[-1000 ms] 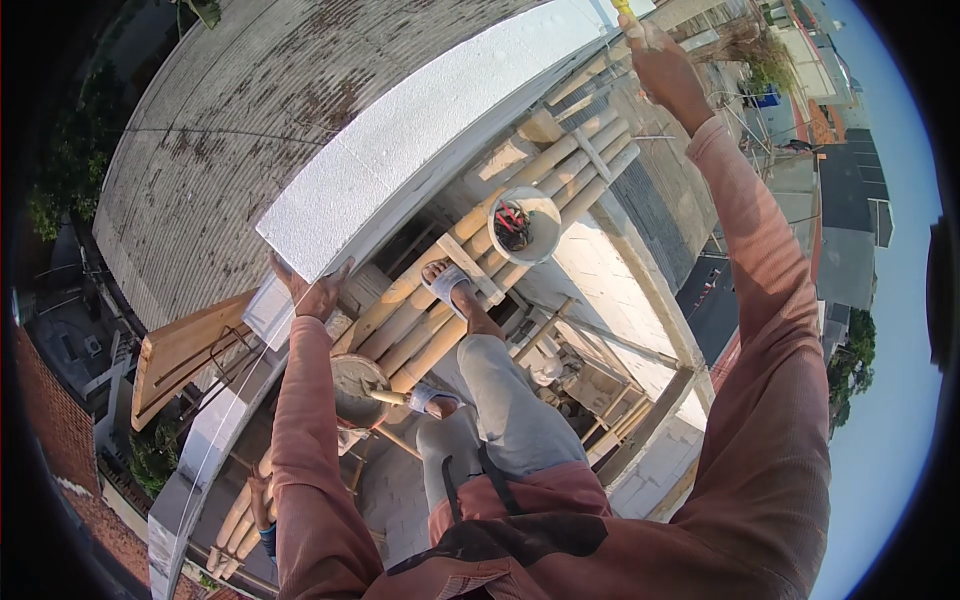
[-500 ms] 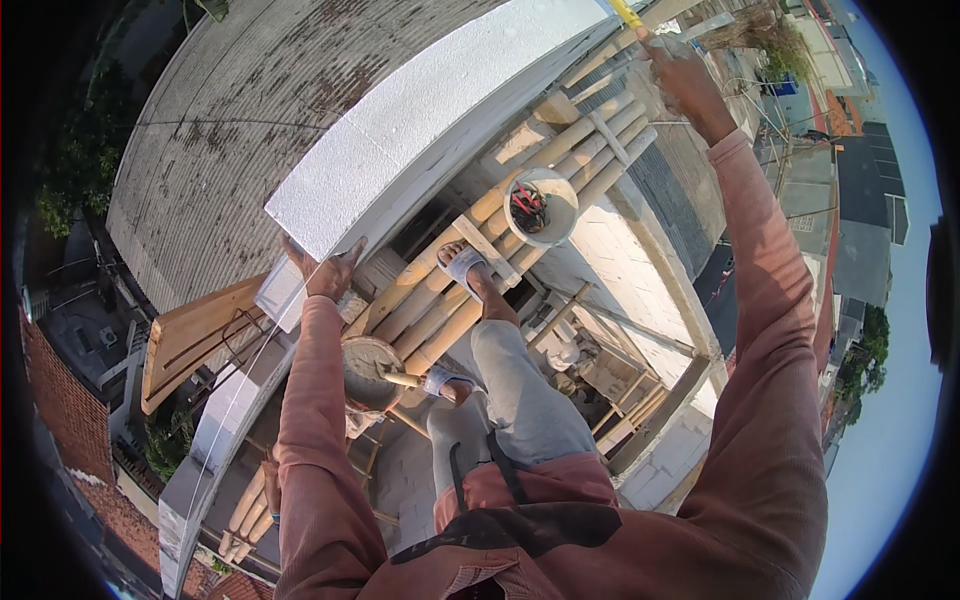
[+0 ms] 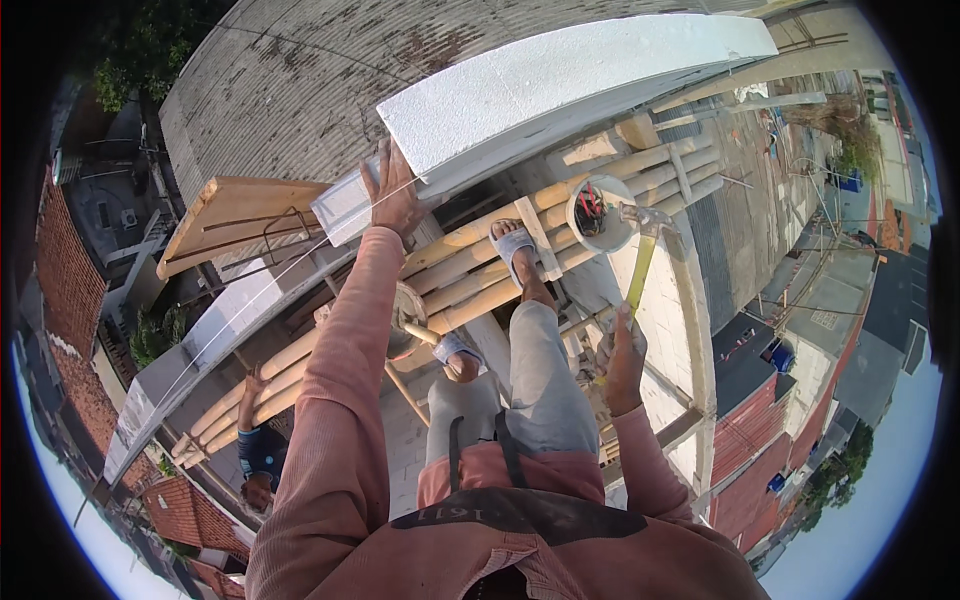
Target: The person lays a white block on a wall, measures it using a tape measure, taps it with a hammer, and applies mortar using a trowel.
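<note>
My left hand (image 3: 392,195) lies with fingers stretched against the near end of a long white lightweight block (image 3: 560,85) on top of the wall. Beneath that hand, the course of pale blocks (image 3: 340,205) continues, with a taut string running along it. In my right hand (image 3: 622,365) is a hammer (image 3: 643,265), gripped by its yellow handle with the metal head pointing away from me. The hammer head is beside a white bucket (image 3: 592,240) that holds red and dark items, too small to name.
My sandalled feet stand on bamboo poles (image 3: 470,278) tied as a scaffold. A mortar bucket (image 3: 405,310) with a wooden-handled tool sits beside my left foot. A wooden board (image 3: 235,220) leans outside the wall. Below left, another person (image 3: 262,450) reaches up to the poles. Deep drops open around the scaffold.
My right hand has come down from the far end of the block toward my body, bringing the hammer. My left hand stays at the block's near end, its fingers now flatter. The view has shifted.
</note>
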Demonstrator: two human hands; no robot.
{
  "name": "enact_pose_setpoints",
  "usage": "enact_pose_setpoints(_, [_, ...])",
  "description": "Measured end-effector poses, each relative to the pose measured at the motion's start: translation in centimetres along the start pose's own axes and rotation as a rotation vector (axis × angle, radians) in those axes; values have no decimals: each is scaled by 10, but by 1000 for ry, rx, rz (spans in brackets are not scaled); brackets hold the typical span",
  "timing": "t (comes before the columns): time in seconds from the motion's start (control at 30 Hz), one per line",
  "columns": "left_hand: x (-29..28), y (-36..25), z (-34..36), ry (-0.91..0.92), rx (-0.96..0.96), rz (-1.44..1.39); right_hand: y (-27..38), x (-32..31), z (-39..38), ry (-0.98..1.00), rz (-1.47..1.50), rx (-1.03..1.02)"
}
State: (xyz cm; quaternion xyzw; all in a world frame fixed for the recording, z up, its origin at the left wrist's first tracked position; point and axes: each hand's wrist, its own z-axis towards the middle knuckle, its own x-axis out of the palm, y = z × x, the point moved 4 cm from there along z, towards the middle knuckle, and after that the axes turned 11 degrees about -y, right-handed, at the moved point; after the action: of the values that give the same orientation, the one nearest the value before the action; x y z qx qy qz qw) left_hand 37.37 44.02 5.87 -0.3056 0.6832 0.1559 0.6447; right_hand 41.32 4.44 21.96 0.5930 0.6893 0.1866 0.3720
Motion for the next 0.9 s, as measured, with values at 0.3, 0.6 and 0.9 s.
enact_pose_setpoints(0.3, [-24, -11, -13, -233, 30, -422, -99, 6, -31, 148, -218, 277])
enact_pose_setpoints(0.6, [-72, -23, 5, -296, -40, -984, -73, 11, -17, 159, -334, 146])
enact_pose_setpoints(0.9, [-6, -8, 8, -292, -34, -782, -58, 13, -1, 123, -330, 241])
